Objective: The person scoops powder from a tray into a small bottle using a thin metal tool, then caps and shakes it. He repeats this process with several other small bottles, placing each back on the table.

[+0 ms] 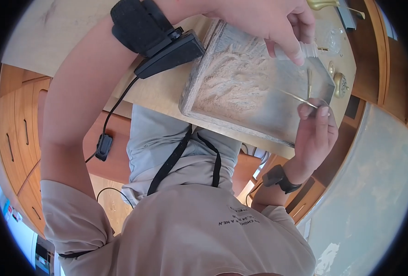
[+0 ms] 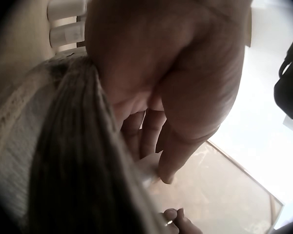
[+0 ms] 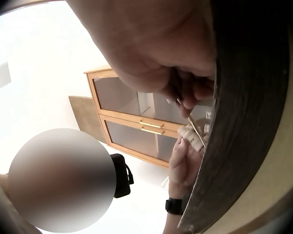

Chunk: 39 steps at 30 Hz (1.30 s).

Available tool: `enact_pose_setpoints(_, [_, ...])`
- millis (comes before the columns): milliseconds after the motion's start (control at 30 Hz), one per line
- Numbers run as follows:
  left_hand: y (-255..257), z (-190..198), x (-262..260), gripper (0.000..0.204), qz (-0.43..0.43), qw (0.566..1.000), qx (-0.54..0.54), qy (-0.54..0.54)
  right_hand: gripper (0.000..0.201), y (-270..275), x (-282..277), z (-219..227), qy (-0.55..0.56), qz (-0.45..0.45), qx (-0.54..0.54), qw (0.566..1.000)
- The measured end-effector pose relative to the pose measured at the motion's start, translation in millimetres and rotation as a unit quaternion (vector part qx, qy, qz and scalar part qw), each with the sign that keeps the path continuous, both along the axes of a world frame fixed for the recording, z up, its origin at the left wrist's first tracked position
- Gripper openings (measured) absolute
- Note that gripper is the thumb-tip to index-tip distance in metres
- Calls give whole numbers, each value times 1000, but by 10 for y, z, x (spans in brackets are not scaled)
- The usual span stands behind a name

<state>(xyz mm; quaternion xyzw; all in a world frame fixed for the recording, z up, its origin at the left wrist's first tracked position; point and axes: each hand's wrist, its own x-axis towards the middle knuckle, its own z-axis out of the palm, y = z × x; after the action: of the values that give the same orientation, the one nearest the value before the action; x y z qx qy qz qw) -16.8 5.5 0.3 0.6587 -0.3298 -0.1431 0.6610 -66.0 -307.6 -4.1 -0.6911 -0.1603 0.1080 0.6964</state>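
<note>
Left hand (image 1: 282, 25): thumb and fingers pinched a small whitish bottle (image 1: 309, 49) lying on its side, ridged neck toward the right. The fingers hid most of its body; contents could not be made out. Right hand (image 1: 317, 131): thumb and fingertips pinched a thin metal tool (image 1: 300, 98) close to one end. Its far end reached left over the tray and faded against the pale background; tip shape not clear. The exact finger placement was partly lost in shadow in the right wrist view.

Both hands were at the right part of a tray (image 1: 238, 125) with raised, mottled sides. Sandy material (image 1: 231, 76) lay across its left and middle, ridged and uneven. A slender brush-like piece (image 1: 310, 83) lay in the tray between the hands.

Beyond the tray's right edge: a clear item (image 1: 334, 40), glassy, outline hard to read, and a dotted oval object (image 1: 340, 85). A gold-coloured object (image 1: 323, 4) was cut off at the top of the frame.

A dark, grained edge (image 2: 80, 146) stood across the left wrist view's foreground, covering much of the work; a similar dark band (image 3: 249, 97) blocked the right side of the other wrist view. Two white cylinders (image 2: 67, 35) showed at the former's top, cut off by the hand. Farther out, a wooden cabinet (image 3: 151, 127) with glazed doors.
</note>
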Motion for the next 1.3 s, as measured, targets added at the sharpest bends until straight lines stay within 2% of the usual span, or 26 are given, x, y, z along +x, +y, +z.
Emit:
enact_pose_setpoints(67, [-63,-51,-68,21,46,997,14,-59,30,146,-45,-11,4,38,-16,999])
enact_pose_setpoints(133, [-118,-127,-44,21,55,995,12,-82,29,258,-74,3,0,93,-41,995])
enact_pose_setpoints(167, [-109,-172,50,21,25,998,-3,-66,29,312,-108,21,4,98,-57,994])
enact_pose_setpoints(267, [-25,-89,69,22,-25,1000,-8,-17,30,373,-143,57,45,79,-53,994])
enact_pose_setpoints(367, [24,-12,47,22,-37,999,0,5,29,364,-114,56,68,105,-44,991])
enact_pose_setpoints(467, [-39,-53,-48,23,28,996,35,-79,29,354,-107,43,90,93,-50,990])
enact_pose_setpoints(533, [-74,-104,-40,24,36,995,34,-88,29,390,-119,66,99,91,-90,987])
enact_pose_setpoints(567, [-64,-139,21,24,12,998,16,-53,29,401,-119,79,104,90,-110,984])
enact_pose_setpoints(667, [-67,-145,60,24,-15,1000,-2,-3,29,395,-81,83,136,101,-82,982])
enact_pose_setpoints(767, [13,37,16,25,-28,999,28,36,28,317,-43,70,176,71,-40,981])
enact_pose_setpoints(867, [-25,-44,-23,26,1,999,35,20,28,158,6,43,194,53,12,980])
enact_pose_setpoints(967, [-71,28,-83,26,16,997,70,-21,29,-33,35,15,168,24,60,984])
enact_pose_setpoints(1067, [-105,35,-82,25,9,997,79,-3,32,-227,57,47,114,-2,114,987])
enact_pose_setpoints(1167, [-103,56,-104,25,12,995,100,-10,34,-330,49,158,58,-36,119,991])
enact_pose_setpoints(1300, [-120,-52,-1,27,-30,995,85,33,33,-447,76,212,32,-77,122,989])
